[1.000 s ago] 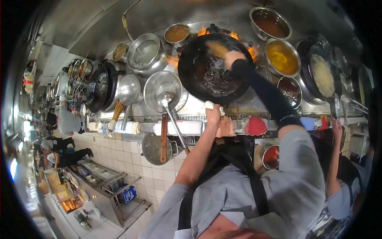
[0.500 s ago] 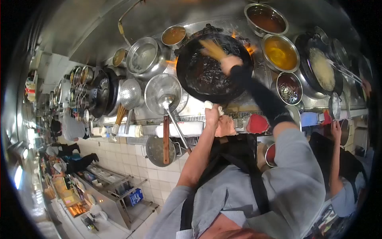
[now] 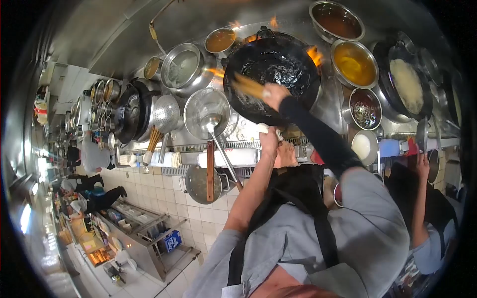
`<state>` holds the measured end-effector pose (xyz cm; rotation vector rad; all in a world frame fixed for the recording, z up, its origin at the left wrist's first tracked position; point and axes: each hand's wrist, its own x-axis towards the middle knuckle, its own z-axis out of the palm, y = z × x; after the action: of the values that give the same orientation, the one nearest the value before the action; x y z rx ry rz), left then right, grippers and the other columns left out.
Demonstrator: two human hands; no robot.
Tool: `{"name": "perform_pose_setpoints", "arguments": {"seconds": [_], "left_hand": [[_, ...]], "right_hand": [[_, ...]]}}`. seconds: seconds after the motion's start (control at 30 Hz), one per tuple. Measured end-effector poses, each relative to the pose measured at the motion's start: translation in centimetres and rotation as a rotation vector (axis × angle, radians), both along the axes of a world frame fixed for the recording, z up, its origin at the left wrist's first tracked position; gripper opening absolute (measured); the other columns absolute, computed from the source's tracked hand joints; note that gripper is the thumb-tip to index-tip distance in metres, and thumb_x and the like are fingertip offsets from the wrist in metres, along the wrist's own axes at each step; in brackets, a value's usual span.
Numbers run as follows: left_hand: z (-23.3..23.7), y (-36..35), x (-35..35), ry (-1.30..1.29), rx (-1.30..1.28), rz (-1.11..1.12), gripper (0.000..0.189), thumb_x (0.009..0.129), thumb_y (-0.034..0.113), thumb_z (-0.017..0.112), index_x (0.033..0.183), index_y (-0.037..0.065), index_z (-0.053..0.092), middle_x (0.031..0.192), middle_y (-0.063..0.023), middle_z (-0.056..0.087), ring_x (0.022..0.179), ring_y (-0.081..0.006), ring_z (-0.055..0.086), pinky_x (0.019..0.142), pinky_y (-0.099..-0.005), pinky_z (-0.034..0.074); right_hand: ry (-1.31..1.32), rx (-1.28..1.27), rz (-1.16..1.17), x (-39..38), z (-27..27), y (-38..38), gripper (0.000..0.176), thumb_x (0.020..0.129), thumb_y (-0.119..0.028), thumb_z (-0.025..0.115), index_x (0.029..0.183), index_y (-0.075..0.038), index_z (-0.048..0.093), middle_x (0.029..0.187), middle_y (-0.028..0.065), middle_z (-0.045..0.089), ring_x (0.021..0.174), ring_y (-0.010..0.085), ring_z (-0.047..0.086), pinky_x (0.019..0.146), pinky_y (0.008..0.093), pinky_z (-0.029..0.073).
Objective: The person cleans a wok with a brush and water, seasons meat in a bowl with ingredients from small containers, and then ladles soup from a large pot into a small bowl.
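A large black wok sits on a burner, with a little shiny liquid swirling inside it. My right hand is closed round a bamboo wok brush, whose bristles are smeared by motion over the wok's left side. At the near rim, my left hand grips a folded white cloth against the wok's edge; the exact hold beneath the cloth is hidden. Left of the wok, a ladle rests in a round wire-mesh strainer.
Flames rise around the wok. Bowls of orange liquid and dark sauce stand right, a steel pot left. A perforated skimmer lies further left. At far right, a co-worker's hand holds a ladle near another wok.
My right hand and the brush have swept left and toward me across the wok. Liquid now pools toward the far right side. My left hand stays at the near rim.
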<state>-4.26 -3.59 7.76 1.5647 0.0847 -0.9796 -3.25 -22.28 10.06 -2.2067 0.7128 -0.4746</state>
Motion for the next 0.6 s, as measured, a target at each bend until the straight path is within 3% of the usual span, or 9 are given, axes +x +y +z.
{"name": "perform_pose_setpoints", "arguments": {"seconds": [0.07,0.17,0.27,0.33,0.37,0.43,0.47,0.57,0.6], "left_hand": [[-0.2,-0.4,0.1,-0.013,0.008,-0.009,0.012,0.096,0.018,0.057,0.101,0.008,0.06,0.08,-0.0038,0.062,0.06,-0.015,0.058,0.045,-0.0302,0.044],[-2.0,0.0,0.0,-0.02,-0.014,0.009,0.012,0.096,0.017,0.056,0.101,0.007,0.058,0.081,-0.0049,0.061,0.057,-0.0158,0.057,0.042,-0.0302,0.043],[-1.2,-0.3,0.1,-0.058,0.018,0.015,0.015,0.096,0.017,0.057,0.105,0.005,0.057,0.084,-0.0076,0.063,0.058,-0.0175,0.058,0.042,-0.0307,0.045],[-1.0,-0.4,0.2,-0.035,0.019,-0.001,0.019,0.097,0.019,0.057,0.108,0.004,0.058,0.088,-0.0073,0.063,0.064,-0.0178,0.059,0.045,-0.0307,0.048],[-0.7,-0.7,0.4,-0.035,0.008,0.004,0.019,0.097,0.02,0.058,0.108,0.004,0.059,0.089,-0.0071,0.063,0.065,-0.0177,0.06,0.045,-0.0307,0.048],[-0.1,-0.5,0.0,-0.026,0.0,0.012,0.021,0.097,0.021,0.058,0.109,0.005,0.06,0.091,-0.0068,0.063,0.069,-0.0175,0.061,0.047,-0.0307,0.049],[-0.3,-0.3,-0.2,-0.021,-0.003,-0.002,0.02,0.097,0.021,0.058,0.11,0.006,0.06,0.091,-0.0065,0.063,0.07,-0.0175,0.061,0.048,-0.0307,0.049],[-1.8,-0.2,0.5,-0.012,0.005,-0.034,0.022,0.097,0.02,0.057,0.115,0.007,0.058,0.092,-0.0064,0.063,0.07,-0.0173,0.061,0.047,-0.0309,0.049],[-2.2,-0.1,0.3,-0.014,0.007,-0.021,0.02,0.097,0.018,0.057,0.113,0.007,0.057,0.09,-0.0063,0.063,0.067,-0.0167,0.061,0.045,-0.0305,0.049]], "right_hand": [[-0.188,0.165,-0.345,4.1,-0.3,-0.6,0.03,0.085,-0.028,0.073,0.108,-0.007,0.072,0.099,0.0255,0.072,0.095,0.0448,0.069,0.085,0.0485,0.056],[-0.123,0.173,-0.206,2.1,-2.0,2.6,0.033,0.084,-0.027,0.073,0.112,-0.008,0.072,0.1,0.0252,0.072,0.097,0.0444,0.069,0.086,0.0498,0.056],[0.028,0.143,0.03,-6.7,1.5,6.3,0.027,0.085,-0.023,0.071,0.107,-0.008,0.071,0.095,0.0235,0.073,0.095,0.0449,0.069,0.085,0.0505,0.056],[0.283,0.085,0.001,-8.9,5.5,6.5,0.021,0.085,-0.02,0.067,0.101,-0.007,0.07,0.093,0.0254,0.071,0.094,0.0449,0.069,0.084,0.0518,0.056],[0.251,0.067,0.023,-7.7,6.2,4.9,0.017,0.084,-0.02,0.065,0.094,-0.006,0.068,0.093,0.0265,0.07,0.091,0.0455,0.068,0.081,0.0531,0.055],[-0.004,-0.108,0.031,-1.7,0.4,0.2,0.017,0.085,-0.021,0.064,0.089,-0.005,0.065,0.084,0.0261,0.068,0.083,0.0472,0.066,0.074,0.0556,0.053],[0.061,-0.035,-0.058,1.7,0.7,-1.7,0.025,0.085,-0.028,0.067,0.093,-0.004,0.07,0.089,0.0245,0.071,0.092,0.0442,0.069,0.081,0.0516,0.056],[-0.037,0.153,-0.181,3.6,-1.2,-1.6,0.028,0.084,-0.031,0.068,0.099,-0.007,0.071,0.094,0.0247,0.072,0.093,0.0446,0.069,0.083,0.0517,0.056],[0.019,0.062,-0.138,2.2,-1.1,0.7,0.03,0.084,-0.031,0.068,0.104,-0.008,0.072,0.096,0.0249,0.072,0.094,0.0445,0.069,0.084,0.0516,0.056]]}}
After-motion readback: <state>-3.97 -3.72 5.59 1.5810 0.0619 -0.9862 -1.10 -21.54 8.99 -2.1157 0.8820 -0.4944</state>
